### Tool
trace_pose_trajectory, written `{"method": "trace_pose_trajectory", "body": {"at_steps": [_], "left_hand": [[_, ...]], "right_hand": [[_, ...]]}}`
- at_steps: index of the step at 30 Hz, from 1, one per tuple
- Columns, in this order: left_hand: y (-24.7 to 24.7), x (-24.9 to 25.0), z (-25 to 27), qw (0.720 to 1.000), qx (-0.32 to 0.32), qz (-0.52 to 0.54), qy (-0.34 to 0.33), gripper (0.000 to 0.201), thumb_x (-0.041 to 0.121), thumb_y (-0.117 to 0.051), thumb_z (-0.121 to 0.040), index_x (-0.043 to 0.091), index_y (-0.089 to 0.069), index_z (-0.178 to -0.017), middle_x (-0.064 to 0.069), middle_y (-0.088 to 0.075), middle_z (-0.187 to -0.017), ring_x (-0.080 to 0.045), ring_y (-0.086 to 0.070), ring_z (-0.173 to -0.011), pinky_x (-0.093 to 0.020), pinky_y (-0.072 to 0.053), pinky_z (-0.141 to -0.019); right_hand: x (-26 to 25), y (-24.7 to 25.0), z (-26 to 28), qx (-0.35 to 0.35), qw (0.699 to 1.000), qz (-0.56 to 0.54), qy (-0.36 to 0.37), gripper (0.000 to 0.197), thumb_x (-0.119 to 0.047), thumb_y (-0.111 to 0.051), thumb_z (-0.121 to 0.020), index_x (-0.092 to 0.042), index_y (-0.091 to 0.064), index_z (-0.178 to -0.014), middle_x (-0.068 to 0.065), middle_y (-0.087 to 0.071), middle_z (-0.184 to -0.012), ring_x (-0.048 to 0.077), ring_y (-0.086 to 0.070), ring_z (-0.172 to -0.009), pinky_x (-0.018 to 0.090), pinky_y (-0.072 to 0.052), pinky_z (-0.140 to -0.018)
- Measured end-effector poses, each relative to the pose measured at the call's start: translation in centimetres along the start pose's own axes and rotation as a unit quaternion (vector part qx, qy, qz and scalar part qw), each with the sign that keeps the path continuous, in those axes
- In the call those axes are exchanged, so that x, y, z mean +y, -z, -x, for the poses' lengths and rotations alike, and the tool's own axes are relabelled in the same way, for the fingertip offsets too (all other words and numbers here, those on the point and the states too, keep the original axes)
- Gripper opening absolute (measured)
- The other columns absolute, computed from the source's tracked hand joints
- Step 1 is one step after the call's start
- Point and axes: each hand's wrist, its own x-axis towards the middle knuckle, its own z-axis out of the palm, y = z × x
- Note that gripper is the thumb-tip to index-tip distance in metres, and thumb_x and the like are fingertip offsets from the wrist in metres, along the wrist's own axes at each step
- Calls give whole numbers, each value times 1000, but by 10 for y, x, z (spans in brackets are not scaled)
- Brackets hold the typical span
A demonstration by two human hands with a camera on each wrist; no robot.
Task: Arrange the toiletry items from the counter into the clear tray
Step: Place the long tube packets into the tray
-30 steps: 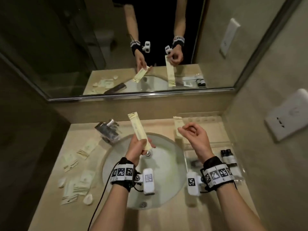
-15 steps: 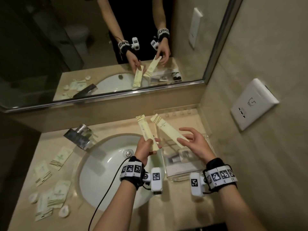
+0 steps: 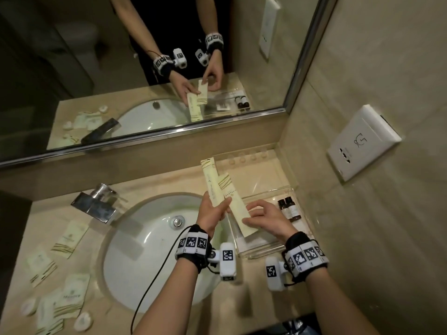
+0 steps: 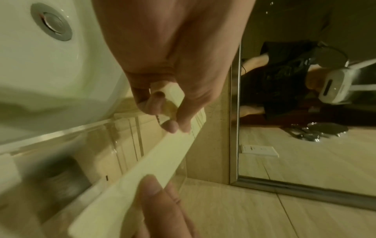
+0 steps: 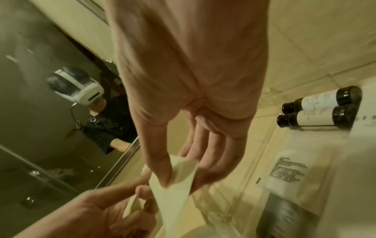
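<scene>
Left hand (image 3: 212, 213): pinching long packet A (image 3: 211, 182). Right hand (image 3: 268, 220): pinching long packet B (image 3: 235, 209). Change: packets, apart a second ago, now crossed, touching, above clear tray (image 3: 278, 177). Meaning: likely paired placement. Bench (image 3: 79, 257): sachets remain.

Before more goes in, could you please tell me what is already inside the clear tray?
Inside the clear tray, two dark-capped bottles lie side by side beside a white printed packet. The right hand and the long sachet it holds hide the tray's near-left part.
</scene>
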Motion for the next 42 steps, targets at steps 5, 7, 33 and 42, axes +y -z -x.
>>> {"method": "trace_pose_trajectory", "body": {"at_steps": [5, 7, 33, 42], "left_hand": [[-1, 8, -3, 997, -53, -56, 1, 44, 2, -66, -85, 4, -45, -123, -12, -64, -99, -1, -58, -54, -12, -41, -43], [-1, 8, -5, 996, -65, -65, 2, 45, 4, -67, -85, 6, -45, -125, -12, -65, -102, -3, -58, -55, -12, -41, -43], [34, -14, 5, 999, 8, -43, 9, 26, 13, -51, -96, 16, -47, -122, 0, -68, -83, -13, -53, -56, -24, -34, -48], [31, -15, 7, 999, 10, -26, 31, 23, 12, -46, -99, 8, -51, -121, -5, -67, -89, -18, -61, -68, -21, -42, -46]], "right_hand": [[-7, -6, -12, 37, 997, 9, 66, 25, -26, -75, -82, -22, -67, -106, 4, -76, -88, 14, -72, -83, 21, -54, -71], [-8, -8, -17, 45, 996, 23, 76, 30, -26, -74, -84, -18, -67, -112, 8, -75, -91, 12, -71, -83, 20, -53, -73], [39, 21, -65, 282, 924, 237, -98, 51, -15, -61, -93, 0, -46, -139, 23, -45, -139, 38, -51, -123, 39, -43, -102], [43, 17, -50, 264, 909, 319, -42, 52, -12, -58, -95, -3, -41, -143, 19, -48, -141, 32, -50, -125, 35, -42, -103]]}}
